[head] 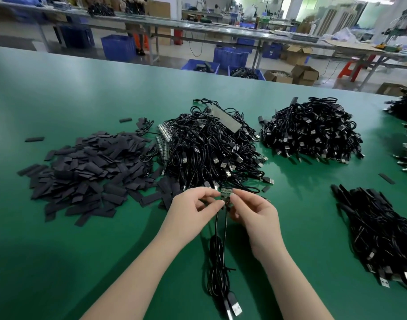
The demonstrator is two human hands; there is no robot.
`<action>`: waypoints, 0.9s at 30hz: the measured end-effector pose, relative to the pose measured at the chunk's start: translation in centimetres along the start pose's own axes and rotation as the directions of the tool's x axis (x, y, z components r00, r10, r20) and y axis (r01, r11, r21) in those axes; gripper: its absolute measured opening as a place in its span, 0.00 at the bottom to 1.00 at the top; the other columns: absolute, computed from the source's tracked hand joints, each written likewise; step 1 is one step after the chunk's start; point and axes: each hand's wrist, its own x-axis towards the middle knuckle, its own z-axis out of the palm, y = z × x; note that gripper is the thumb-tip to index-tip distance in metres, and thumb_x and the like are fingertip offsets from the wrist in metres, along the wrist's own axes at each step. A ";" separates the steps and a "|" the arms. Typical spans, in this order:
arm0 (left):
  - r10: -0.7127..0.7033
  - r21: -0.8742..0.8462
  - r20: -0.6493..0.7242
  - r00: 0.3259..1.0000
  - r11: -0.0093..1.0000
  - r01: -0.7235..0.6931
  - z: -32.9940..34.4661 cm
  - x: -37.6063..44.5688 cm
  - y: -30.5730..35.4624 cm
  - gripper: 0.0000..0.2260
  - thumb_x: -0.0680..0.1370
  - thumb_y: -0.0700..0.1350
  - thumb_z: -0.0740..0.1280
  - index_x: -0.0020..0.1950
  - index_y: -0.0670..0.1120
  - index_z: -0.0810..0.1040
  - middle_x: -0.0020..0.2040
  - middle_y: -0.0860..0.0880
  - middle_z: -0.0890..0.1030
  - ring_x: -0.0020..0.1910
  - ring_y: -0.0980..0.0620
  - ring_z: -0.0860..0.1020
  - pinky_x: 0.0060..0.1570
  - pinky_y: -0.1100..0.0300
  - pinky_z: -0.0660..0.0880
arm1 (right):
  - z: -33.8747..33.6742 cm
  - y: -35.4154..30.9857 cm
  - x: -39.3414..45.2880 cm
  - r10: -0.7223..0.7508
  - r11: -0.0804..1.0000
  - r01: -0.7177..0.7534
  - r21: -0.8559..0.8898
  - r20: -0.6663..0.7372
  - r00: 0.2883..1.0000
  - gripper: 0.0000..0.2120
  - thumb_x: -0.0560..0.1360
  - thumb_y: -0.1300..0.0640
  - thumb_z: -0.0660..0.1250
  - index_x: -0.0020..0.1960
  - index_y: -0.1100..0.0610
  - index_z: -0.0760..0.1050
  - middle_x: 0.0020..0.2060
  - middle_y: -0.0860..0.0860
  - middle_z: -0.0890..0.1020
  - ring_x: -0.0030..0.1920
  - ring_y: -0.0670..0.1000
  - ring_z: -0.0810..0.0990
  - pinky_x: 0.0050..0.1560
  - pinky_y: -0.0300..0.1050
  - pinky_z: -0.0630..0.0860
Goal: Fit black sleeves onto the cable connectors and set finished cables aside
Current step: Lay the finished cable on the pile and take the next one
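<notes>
Both the left hand [193, 204] and right hand [251, 209] pinch bare connector boards [226, 195], no sleeve on; a finished pile [382, 232] lies right, the unsleeved heap [209, 146] remains large

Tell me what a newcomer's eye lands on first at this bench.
First, the two hands at centre front: the left hand and right hand pinch a small green circuit board with two black cables trailing toward the viewer. Next, the heap of flat black sleeves on the left and the big cable pile behind the hands.
</notes>
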 end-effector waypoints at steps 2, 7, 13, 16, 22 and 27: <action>-0.015 -0.040 0.014 1.000 0.999 0.015 0.0 0.0 0.1 0.09 0.75 0.49 0.73 0.53 0.59 0.81 0.42 0.62 0.82 0.36 0.63 0.80 0.41 0.71 0.75 | -0.2 0.1 -0.2 -0.039 0.998 0.040 -0.044 0.013 0.999 0.10 0.75 0.59 0.73 0.48 0.44 0.85 0.35 0.47 0.84 0.34 0.46 0.77 0.42 0.39 0.78; -0.023 -0.073 0.018 1.000 0.997 0.024 0.2 -0.1 0.1 0.10 0.74 0.46 0.74 0.48 0.62 0.81 0.41 0.61 0.82 0.39 0.62 0.81 0.43 0.69 0.76 | -0.2 -0.3 -0.8 -0.075 0.990 0.083 -0.114 0.065 0.995 0.09 0.73 0.58 0.75 0.46 0.43 0.86 0.39 0.47 0.87 0.36 0.41 0.81 0.42 0.34 0.77; -0.165 -0.391 0.097 0.981 0.900 0.191 -0.2 0.0 0.6 0.05 0.73 0.44 0.75 0.45 0.54 0.85 0.41 0.49 0.85 0.41 0.55 0.84 0.39 0.63 0.79 | 0.0 -0.5 -1.0 -0.055 0.996 0.060 -0.066 0.065 0.996 0.06 0.75 0.59 0.73 0.44 0.49 0.86 0.40 0.49 0.87 0.37 0.42 0.82 0.39 0.34 0.77; -0.197 -0.409 0.126 0.972 0.882 0.232 -0.1 0.0 0.5 0.02 0.72 0.46 0.75 0.43 0.52 0.86 0.39 0.47 0.85 0.40 0.55 0.83 0.40 0.62 0.80 | 0.0 -0.7 -1.3 -0.019 0.998 0.025 -0.066 0.095 0.995 0.05 0.75 0.56 0.73 0.44 0.48 0.86 0.40 0.49 0.87 0.37 0.42 0.82 0.38 0.35 0.77; -0.183 -0.478 0.176 0.967 0.843 0.247 0.0 -0.1 1.0 0.13 0.64 0.53 0.77 0.44 0.49 0.86 0.40 0.46 0.85 0.39 0.53 0.82 0.42 0.59 0.80 | 0.0 -0.9 -1.3 0.004 0.999 -0.008 0.047 0.082 0.997 0.02 0.73 0.58 0.74 0.43 0.55 0.86 0.36 0.50 0.85 0.36 0.45 0.81 0.40 0.39 0.79; -0.114 -0.396 0.203 0.973 0.899 0.188 -0.1 -0.1 1.0 0.01 0.74 0.43 0.74 0.42 0.47 0.86 0.34 0.49 0.82 0.33 0.57 0.78 0.36 0.66 0.74 | -0.3 -1.0 -1.4 0.023 0.999 -0.026 0.037 0.089 0.996 0.05 0.68 0.53 0.76 0.43 0.53 0.86 0.38 0.53 0.86 0.38 0.48 0.83 0.41 0.41 0.80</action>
